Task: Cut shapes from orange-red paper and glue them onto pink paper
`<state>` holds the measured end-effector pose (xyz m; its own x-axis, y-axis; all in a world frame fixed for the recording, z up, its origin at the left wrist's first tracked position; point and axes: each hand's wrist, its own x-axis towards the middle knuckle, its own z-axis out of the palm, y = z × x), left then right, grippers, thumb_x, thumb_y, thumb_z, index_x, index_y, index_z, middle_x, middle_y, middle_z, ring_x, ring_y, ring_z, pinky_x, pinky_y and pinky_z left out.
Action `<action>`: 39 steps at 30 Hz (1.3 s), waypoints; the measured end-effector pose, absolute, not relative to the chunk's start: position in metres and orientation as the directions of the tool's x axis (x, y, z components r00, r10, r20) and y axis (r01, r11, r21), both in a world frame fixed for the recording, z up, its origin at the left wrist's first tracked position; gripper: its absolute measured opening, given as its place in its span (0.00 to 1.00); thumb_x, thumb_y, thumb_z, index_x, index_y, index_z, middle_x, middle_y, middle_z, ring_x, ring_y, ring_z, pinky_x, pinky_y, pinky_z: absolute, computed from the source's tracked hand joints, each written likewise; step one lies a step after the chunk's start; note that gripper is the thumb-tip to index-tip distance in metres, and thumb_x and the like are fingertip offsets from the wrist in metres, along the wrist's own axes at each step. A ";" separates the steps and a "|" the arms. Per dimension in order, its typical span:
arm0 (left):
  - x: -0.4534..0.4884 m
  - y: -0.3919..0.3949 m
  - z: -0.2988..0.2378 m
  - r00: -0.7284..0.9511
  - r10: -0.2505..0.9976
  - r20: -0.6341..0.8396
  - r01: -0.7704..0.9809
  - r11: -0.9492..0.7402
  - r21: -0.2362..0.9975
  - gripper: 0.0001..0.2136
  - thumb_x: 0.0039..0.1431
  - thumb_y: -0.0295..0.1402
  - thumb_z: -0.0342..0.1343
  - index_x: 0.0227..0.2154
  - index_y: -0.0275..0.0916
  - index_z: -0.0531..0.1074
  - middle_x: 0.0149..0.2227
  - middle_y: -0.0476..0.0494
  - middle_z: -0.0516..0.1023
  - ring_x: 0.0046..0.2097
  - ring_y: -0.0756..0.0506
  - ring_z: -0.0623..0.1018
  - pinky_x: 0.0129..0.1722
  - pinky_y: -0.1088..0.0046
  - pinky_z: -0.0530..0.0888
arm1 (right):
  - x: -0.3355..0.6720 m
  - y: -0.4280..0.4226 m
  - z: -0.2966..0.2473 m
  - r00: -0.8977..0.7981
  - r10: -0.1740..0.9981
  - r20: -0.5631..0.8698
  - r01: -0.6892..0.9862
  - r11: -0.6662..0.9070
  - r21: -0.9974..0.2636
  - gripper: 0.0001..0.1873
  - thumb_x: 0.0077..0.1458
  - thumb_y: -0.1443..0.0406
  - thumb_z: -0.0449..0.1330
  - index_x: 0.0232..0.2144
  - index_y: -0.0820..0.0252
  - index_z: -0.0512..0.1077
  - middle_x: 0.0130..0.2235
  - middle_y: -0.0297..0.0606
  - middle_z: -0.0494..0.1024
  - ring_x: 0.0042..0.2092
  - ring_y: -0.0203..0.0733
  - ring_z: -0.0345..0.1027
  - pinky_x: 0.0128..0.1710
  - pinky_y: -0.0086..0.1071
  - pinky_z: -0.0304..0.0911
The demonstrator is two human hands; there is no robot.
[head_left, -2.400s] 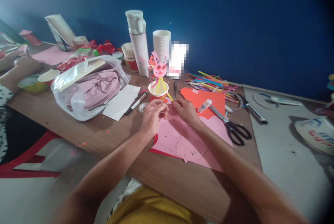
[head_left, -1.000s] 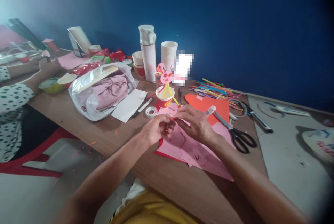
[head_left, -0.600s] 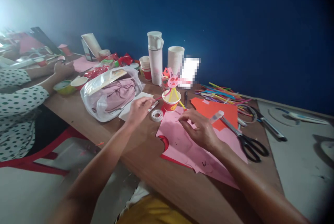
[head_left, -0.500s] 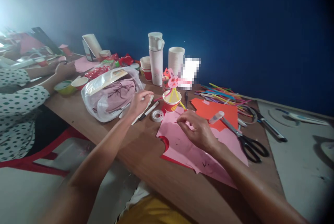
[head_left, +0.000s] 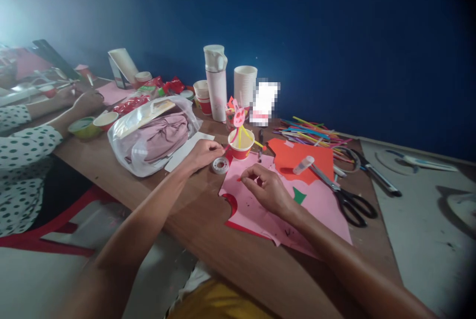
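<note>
In front of me stands a red and white paper cup (head_left: 241, 149). A pink paper animal face (head_left: 238, 117) rises from it on yellow pipe cleaners (head_left: 242, 135); one yellow arm, tipped with red, sticks out to the right. My left hand (head_left: 203, 155) is closed at the cup's left side, its fingertips pinching the pink-red pipe cleaner arm. My right hand (head_left: 266, 187) hovers over pink paper (head_left: 256, 210), thumb and finger pinched on a tiny red piece (head_left: 239, 179). A roll of tape (head_left: 220, 165) lies beside my left hand. A green paper scrap (head_left: 298, 195) rests behind my right wrist.
Black-handled scissors (head_left: 353, 205), a glue tube (head_left: 304, 164) and orange paper (head_left: 320, 158) lie to the right. Pipe cleaners (head_left: 312, 133), a white bottle (head_left: 216, 86) and stacked cups (head_left: 245, 83) are behind. At left are a plastic bag (head_left: 122, 150) and a co-worker's hands (head_left: 87, 103).
My left hand has moved right and down to the pipe cleaner arm, its fingers now pinched. My right hand has shifted slightly left and lower. The green scrap has come into sight.
</note>
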<state>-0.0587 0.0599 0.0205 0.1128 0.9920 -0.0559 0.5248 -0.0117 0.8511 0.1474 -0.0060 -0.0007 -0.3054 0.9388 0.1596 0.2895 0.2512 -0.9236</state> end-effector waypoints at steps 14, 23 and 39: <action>-0.055 0.061 0.011 0.242 0.915 -0.323 0.185 0.283 0.941 0.10 0.42 0.36 0.61 0.21 0.33 0.71 0.18 0.50 0.66 0.18 0.55 0.62 0.17 0.79 0.56 | 0.104 0.032 -0.015 -0.244 0.937 -0.250 -0.098 -0.281 -0.955 0.11 0.41 0.59 0.60 0.21 0.61 0.67 0.19 0.29 0.65 0.20 0.28 0.56 0.16 0.23 0.47; -0.055 0.059 0.011 0.277 0.902 -0.330 0.147 0.300 0.943 0.10 0.43 0.35 0.61 0.22 0.32 0.71 0.17 0.49 0.67 0.20 0.54 0.64 0.18 0.79 0.58 | 0.097 0.039 -0.025 -0.258 0.924 -0.284 -0.166 -0.332 -0.929 0.11 0.38 0.59 0.61 0.19 0.61 0.67 0.15 0.27 0.64 0.16 0.26 0.51 0.15 0.23 0.41; -0.052 0.058 0.014 0.308 0.896 -0.321 0.164 0.283 0.945 0.08 0.44 0.30 0.61 0.27 0.31 0.70 0.22 0.46 0.73 0.22 0.52 0.71 0.25 0.75 0.69 | 0.097 0.036 -0.020 -0.190 0.947 -0.259 -0.175 -0.292 -0.940 0.07 0.39 0.63 0.58 0.17 0.62 0.69 0.15 0.28 0.67 0.17 0.28 0.53 0.15 0.23 0.45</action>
<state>-0.0517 0.0582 0.0137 0.3076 0.8956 -0.3212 0.1637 0.2827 0.9451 0.0972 0.0357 -0.0204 -0.1901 0.9469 -0.2592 -0.1753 -0.2925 -0.9401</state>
